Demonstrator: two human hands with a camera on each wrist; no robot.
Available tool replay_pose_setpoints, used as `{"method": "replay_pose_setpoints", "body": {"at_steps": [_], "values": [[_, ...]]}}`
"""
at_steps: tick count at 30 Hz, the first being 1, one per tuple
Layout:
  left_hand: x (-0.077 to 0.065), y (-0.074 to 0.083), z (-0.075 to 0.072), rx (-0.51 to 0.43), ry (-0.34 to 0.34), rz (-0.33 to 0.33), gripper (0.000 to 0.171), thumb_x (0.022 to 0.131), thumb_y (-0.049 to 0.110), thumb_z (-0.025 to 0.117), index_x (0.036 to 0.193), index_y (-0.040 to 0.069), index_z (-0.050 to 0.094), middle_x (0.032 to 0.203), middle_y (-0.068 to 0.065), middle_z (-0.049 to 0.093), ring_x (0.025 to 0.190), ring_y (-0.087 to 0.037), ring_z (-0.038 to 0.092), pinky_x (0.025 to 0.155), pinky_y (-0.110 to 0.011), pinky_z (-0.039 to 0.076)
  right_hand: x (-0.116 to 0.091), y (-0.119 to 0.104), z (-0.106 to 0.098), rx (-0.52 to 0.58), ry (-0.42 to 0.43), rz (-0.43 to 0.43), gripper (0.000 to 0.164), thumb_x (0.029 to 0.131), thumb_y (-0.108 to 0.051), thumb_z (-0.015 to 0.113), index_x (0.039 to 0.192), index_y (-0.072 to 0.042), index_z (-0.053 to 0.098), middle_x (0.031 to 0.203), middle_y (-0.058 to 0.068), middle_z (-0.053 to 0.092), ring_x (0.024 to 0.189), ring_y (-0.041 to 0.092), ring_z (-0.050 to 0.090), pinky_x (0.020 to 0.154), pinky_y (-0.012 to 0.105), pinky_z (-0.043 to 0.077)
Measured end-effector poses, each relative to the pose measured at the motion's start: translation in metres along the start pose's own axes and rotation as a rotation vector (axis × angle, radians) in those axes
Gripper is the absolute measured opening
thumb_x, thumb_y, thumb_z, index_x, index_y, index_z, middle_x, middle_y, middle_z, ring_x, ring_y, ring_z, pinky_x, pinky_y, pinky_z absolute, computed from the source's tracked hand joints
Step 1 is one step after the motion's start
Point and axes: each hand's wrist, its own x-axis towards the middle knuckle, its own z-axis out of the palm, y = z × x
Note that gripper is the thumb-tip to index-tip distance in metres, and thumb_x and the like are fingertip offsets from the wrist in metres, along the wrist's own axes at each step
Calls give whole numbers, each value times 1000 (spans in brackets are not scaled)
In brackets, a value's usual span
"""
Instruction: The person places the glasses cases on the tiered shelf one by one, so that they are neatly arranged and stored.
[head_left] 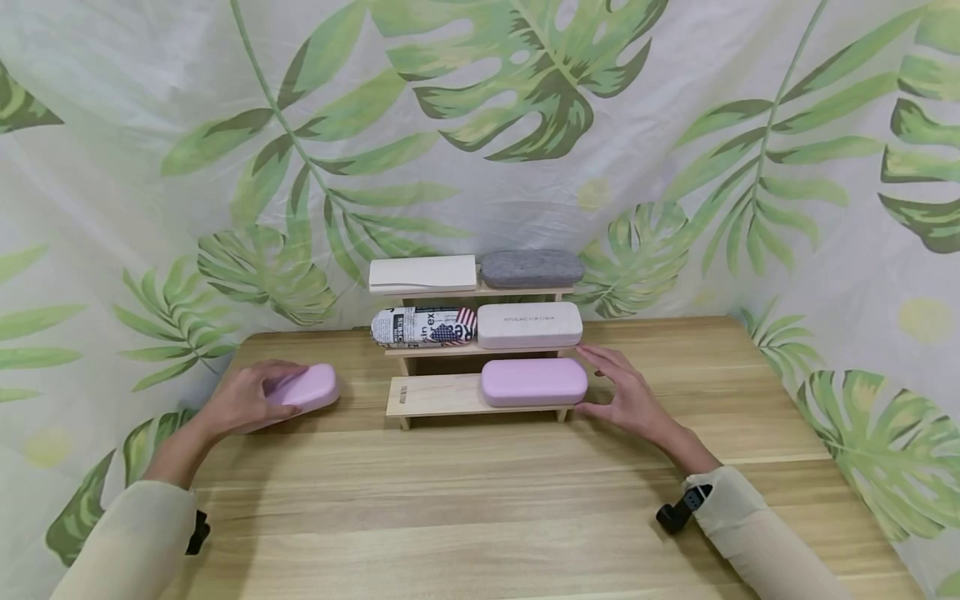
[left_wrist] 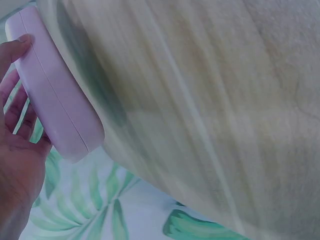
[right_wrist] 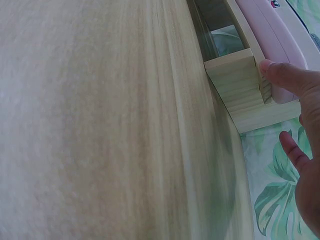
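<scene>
On the left of the table, my left hand (head_left: pixel 247 395) grips a lilac glasses case (head_left: pixel 313 387), thumb on one long side and fingers on the other. The left wrist view shows this case (left_wrist: pixel 60 90) tilted, its seam line along the side. A similar lilac glasses case (head_left: pixel 534 382) lies on the right half of the lowest tier of a wooden three-tier stand (head_left: pixel 435 395). At that stand's right end is my right hand (head_left: pixel 626 393), fingers spread and mostly straight. Its thumb (right_wrist: pixel 282 75) appears to touch the tier's edge beside the case.
On the middle tier sit a newspaper-and-flag print case (head_left: pixel 423 327) and a white case (head_left: pixel 529 325). The top tier bears a white folding case (head_left: pixel 422 274) and a grey fabric case (head_left: pixel 532 268). Behind the wooden table (head_left: pixel 480 517) hangs a leaf-patterned cloth (head_left: pixel 630 108).
</scene>
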Motion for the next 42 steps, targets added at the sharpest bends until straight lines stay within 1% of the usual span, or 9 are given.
{"method": "replay_pose_setpoints", "body": {"at_steps": [3, 7, 13, 16, 22, 28, 37, 42], "values": [[2, 9, -3, 11, 6, 16, 68, 71, 25, 98, 131, 2, 73, 126, -26, 72, 111, -46, 68, 88, -52, 53, 0, 0, 0, -14, 11, -14, 100, 63, -10, 103, 151, -1, 56, 150, 18, 58, 130, 34, 55, 87, 46, 60], [5, 22, -7, 33, 28, 56, 68, 70, 25, 98, 130, 5, 74, 124, -22, 74, 109, -44, 70, 86, -51, 54, 0, 1, 1, -17, 12, -13, 100, 62, -10, 103, 151, -2, 56, 150, 17, 58, 130, 34, 55, 87, 43, 60], [11, 40, -12, 71, 70, 152, 67, 66, 24, 98, 127, 8, 76, 119, -18, 77, 102, -38, 74, 80, -46, 56, 0, 1, 0, -6, 12, -15, 100, 63, -9, 103, 151, -1, 56, 151, 18, 58, 130, 35, 55, 87, 46, 60], [13, 49, -14, 84, 77, 186, 67, 66, 25, 97, 127, 9, 76, 118, -16, 78, 100, -36, 75, 78, -45, 57, 0, 1, 0, -5, 15, -19, 99, 63, -8, 103, 150, 0, 56, 150, 18, 58, 130, 34, 55, 87, 46, 60], [16, 69, -15, 53, 58, 209, 68, 66, 22, 98, 129, 8, 75, 121, -16, 77, 105, -39, 74, 83, -50, 58, 0, 2, 1, -7, 18, -30, 99, 62, -8, 103, 149, 1, 56, 149, 20, 58, 129, 35, 55, 86, 45, 60], [21, 83, -13, 38, 65, 248, 67, 65, 18, 98, 126, 6, 76, 120, -17, 77, 106, -41, 74, 84, -56, 59, 0, 2, 1, -5, 16, -27, 98, 63, -9, 103, 149, 0, 57, 149, 19, 58, 130, 34, 55, 86, 45, 60], [27, 101, -9, 14, 75, 304, 66, 64, 18, 98, 126, 6, 77, 120, -16, 77, 105, -39, 74, 83, -54, 60, 0, 2, 1, -11, 15, -25, 99, 63, -10, 103, 151, -1, 56, 150, 18, 58, 129, 34, 55, 86, 45, 60], [30, 108, -6, 7, 62, 300, 66, 65, 18, 98, 126, 5, 77, 121, -17, 77, 107, -39, 74, 83, -51, 61, 0, 2, 0, -3, 12, -19, 100, 63, -9, 102, 151, -2, 56, 150, 18, 58, 130, 33, 55, 87, 46, 60]]}}
